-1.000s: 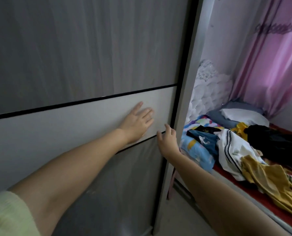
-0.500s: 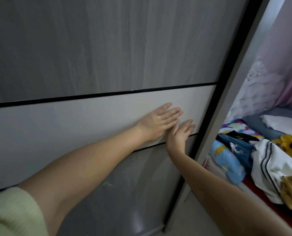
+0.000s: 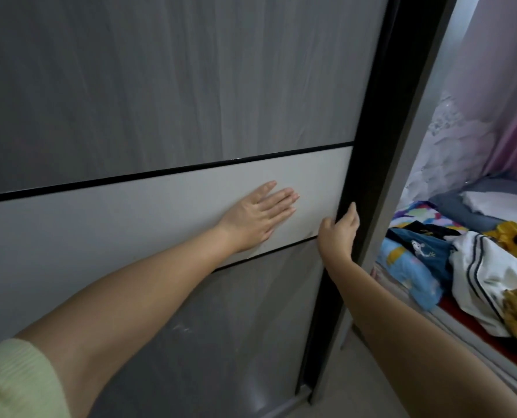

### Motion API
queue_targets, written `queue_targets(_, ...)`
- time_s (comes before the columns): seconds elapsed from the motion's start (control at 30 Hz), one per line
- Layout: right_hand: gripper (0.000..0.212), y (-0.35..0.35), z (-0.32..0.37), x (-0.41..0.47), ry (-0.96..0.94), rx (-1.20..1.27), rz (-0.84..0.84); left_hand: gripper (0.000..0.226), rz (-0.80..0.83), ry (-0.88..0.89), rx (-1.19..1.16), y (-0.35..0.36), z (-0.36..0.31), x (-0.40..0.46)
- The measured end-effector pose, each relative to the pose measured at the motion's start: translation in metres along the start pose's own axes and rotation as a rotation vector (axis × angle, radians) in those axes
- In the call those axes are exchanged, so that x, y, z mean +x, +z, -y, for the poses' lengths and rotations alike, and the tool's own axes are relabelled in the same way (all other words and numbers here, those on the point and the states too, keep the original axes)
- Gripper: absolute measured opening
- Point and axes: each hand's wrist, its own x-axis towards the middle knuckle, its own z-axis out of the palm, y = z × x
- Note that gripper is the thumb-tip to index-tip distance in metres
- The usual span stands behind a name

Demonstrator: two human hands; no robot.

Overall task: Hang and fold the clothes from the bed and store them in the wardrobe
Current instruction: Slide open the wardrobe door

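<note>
Left hand point(image 3: 258, 217): flat, fingers straight, palm pressed on smooth pale band of wardrobe door point(image 3: 160, 101). Right hand point(image 3: 338, 233): fingers curled round dark door edge, gripping. Door panels grey, wood-grained, split by thin black strips; dark gap open along right edge. Clothes point(image 3: 474, 276) heaped loose and crumpled on bed point(image 3: 462, 324), right of wardrobe. Pink curtain point(image 3: 513, 95) behind.

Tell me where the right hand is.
The right hand grips the wardrobe door at its dark right edge, beside the flat left hand.
</note>
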Motion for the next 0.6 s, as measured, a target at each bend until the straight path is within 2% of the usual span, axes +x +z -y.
queue_targets(0.17, 0.076, -0.007, 0.005, 0.009, 0.147, 0.02, 0.355, 0.05, -0.003, -0.026, -0.021, -0.01, 0.01, -0.034)
queue_targets(0.3, 0.073, 0.011, 0.006, -0.019, 0.048, -0.085, 0.342, 0.057, 0.049, -0.069, -0.011, -0.022, 0.015, -0.068)
queue_targets(0.4, 0.068, 0.023, 0.006, -0.043, -0.051, -0.153, 0.332, 0.056, 0.114, -0.192, -0.041, -0.037, 0.001, -0.085)
queue_targets(0.5, 0.061, 0.032, 0.011, -0.062, -0.13, -0.147, 0.352, 0.045, 0.14, -0.286, -0.116, -0.056, -0.007, -0.075)
queue_targets(0.6, 0.057, 0.039, 0.017, -0.074, -0.208, -0.178, 0.438, 0.05, 0.162, -0.373, -0.154, -0.065, -0.006, -0.046)
